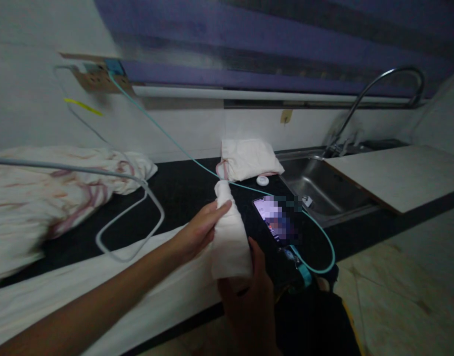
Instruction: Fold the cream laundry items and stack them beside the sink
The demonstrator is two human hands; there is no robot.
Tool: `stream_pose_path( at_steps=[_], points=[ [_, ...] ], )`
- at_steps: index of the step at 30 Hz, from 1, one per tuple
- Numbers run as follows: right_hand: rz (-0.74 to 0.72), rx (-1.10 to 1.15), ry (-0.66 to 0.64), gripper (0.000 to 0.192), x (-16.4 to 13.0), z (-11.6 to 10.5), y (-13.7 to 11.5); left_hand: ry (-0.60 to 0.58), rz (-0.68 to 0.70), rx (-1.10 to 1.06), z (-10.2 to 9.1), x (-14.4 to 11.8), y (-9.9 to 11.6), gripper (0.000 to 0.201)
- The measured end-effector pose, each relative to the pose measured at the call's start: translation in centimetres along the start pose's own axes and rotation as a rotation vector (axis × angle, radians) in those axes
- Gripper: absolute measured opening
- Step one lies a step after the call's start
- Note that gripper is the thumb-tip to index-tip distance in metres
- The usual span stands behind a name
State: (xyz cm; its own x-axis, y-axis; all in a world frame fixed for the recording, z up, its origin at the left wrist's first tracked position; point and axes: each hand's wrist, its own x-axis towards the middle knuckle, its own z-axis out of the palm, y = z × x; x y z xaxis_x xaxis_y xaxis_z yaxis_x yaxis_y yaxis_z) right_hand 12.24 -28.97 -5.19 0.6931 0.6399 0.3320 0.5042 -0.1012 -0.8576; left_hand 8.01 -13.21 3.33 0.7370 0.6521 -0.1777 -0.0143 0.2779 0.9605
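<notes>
A long white cloth (138,296) lies along the front of the dark counter, and its right end is wound into a thick roll (230,240). My left hand (201,230) grips the roll's far part from the left, thumb laid across the top. At the near end my right hand (251,291) closes round the roll, thumb and fingers on either side of its edge. Just beyond the roll sits a folded white cloth bundle (251,158) with a pinkish edge. Close to my right hand lies a lit phone (273,220), partly blurred out.
A crumpled, stained cloth (74,193) covers the counter's left end, with a grey cable (153,193) looping in front. A teal cable (167,133) runs from the wall socket (101,76) towards the phone. Rightward are a small white disc (262,181), a steel sink (316,185) and a board (401,173).
</notes>
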Motion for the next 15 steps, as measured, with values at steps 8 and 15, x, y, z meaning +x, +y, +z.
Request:
stream_pose_path(
  at_steps=[8, 15],
  points=[
    [0.103, 0.081, 0.098, 0.064, 2.5, -2.7, 0.8, -0.062, -0.049, -0.256, 3.3, 2.5, 0.4, 0.029],
    [-0.067, 0.035, 0.062, 0.089, 3.4, -5.0, 0.9, -0.149, -0.130, -0.333, 3.3, 1.6, 2.6, 0.023]
  ],
)
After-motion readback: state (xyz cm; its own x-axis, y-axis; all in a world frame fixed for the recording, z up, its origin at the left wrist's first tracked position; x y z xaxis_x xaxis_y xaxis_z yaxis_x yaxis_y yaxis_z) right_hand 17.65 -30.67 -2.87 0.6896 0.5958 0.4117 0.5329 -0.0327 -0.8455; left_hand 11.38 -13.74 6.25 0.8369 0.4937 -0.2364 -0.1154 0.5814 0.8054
